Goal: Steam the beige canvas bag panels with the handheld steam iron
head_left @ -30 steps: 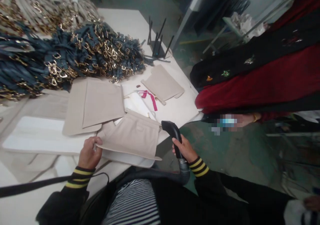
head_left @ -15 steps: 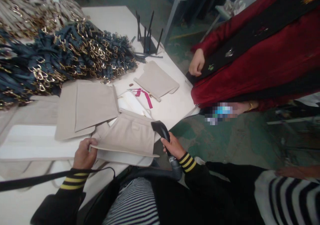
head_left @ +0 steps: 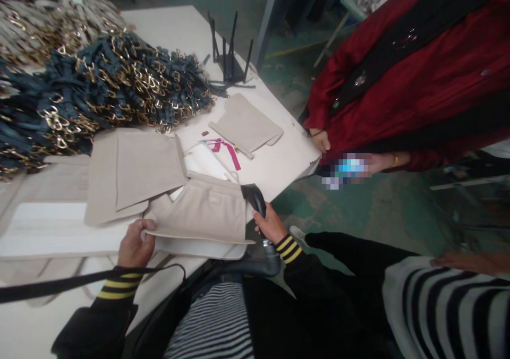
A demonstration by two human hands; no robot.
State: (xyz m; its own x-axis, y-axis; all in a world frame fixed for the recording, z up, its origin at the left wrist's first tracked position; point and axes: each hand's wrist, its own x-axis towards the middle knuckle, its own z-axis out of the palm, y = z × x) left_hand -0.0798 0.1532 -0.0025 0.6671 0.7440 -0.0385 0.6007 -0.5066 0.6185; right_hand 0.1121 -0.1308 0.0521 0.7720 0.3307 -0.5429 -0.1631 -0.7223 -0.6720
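Note:
My left hand is closed on the near left edge of a beige bag piece, lifting that edge off the white layer beneath it. In my right hand is a curved black vacuum hose handle; its tip meets the right side of the beige piece. A ribbed black hose runs down from the handle toward my lap. Beside the worked piece lie stacked beige panels, and a smaller beige pouch rests farther off.
Dark blue straps with gold clasps are heaped at the left, with pale straps behind. A black router stands near the table's far edge. Pink ribbon lies mid-table. At right stands a person in red holding a phone.
The hose handle and my right hand have shifted slightly up and left in view. The person in red has lowered one hand toward the table corner. My left hand keeps its grip.

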